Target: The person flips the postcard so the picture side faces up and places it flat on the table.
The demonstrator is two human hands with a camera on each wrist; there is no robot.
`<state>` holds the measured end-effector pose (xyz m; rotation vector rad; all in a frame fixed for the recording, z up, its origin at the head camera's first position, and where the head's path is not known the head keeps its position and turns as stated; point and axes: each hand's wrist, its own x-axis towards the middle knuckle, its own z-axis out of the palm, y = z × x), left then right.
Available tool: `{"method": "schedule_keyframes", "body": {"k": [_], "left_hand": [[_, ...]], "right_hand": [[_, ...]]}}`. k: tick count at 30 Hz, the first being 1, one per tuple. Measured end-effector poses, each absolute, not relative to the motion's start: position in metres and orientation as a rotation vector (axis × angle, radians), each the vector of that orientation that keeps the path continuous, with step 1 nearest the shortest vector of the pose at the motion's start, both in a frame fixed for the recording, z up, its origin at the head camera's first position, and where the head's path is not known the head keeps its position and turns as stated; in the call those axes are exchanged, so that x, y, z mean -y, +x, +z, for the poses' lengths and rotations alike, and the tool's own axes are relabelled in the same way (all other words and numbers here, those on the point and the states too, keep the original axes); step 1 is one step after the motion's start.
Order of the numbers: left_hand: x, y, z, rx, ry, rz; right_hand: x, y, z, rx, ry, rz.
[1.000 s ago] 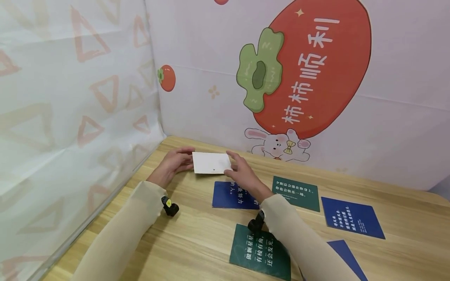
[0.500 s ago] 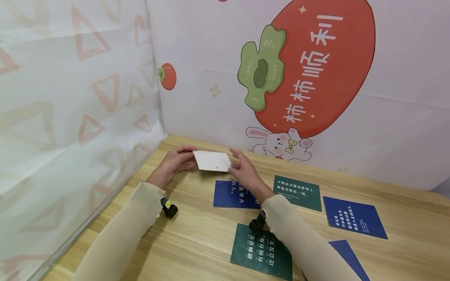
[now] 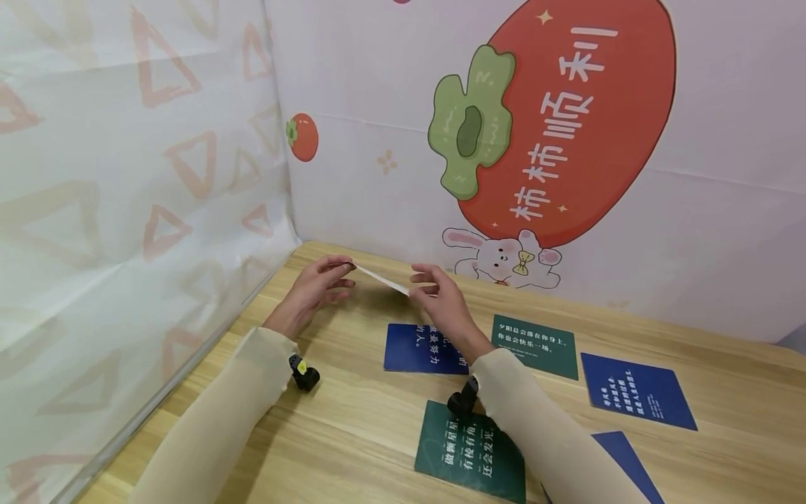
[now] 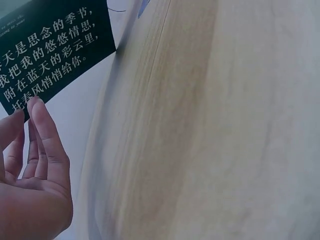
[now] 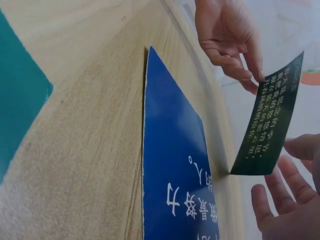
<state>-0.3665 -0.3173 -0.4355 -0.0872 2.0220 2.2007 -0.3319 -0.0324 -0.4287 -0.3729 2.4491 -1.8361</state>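
Note:
Above the far part of the table, a card is held up between both hands, nearly edge-on in the head view. Its dark green face with lines of white Chinese writing shows in the left wrist view, and it bows slightly in the right wrist view. The left hand pinches one corner between thumb and fingers. At the opposite end the right hand pinches the edge with thumb and index finger, its other fingers spread loosely. Beneath the right wrist lies a blue card with white writing.
On the wooden table lie a green card, a blue card, another green card under the right wrist, and a blue card partly hidden by the sleeve. Printed cloth walls stand behind and at the left.
The held card has tipped from showing its white side to lying nearly edge-on in the head view, its right end lower. Both hands have stayed at about the same place.

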Motion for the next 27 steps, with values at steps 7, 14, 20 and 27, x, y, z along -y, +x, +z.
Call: {"method": "schedule_keyframes", "body": {"k": [7, 14, 20, 27], "left_hand": [[0.3143, -0.3664, -0.4332, -2.000, -0.124, 2.245], [0.3118, -0.3655, -0.4333, -2.024, -0.159, 2.264], [0.3112, -0.3648, -0.4351, -2.057, -0.142, 2.247], [0.3115, -0.3640, -0.4331, -2.037, -0.167, 2.208]], "right_hand": [[0.0314, -0.3312, -0.4250, -2.410, -0.417, -1.931], [0.0303, -0.3309, -0.4235, -2.343, -0.490, -2.003], [0.0299, -0.3300, -0.4244, -2.316, -0.469, -2.040], [0.0278, -0.3300, -0.4261, -2.370, -0.395, -2.008]]}}
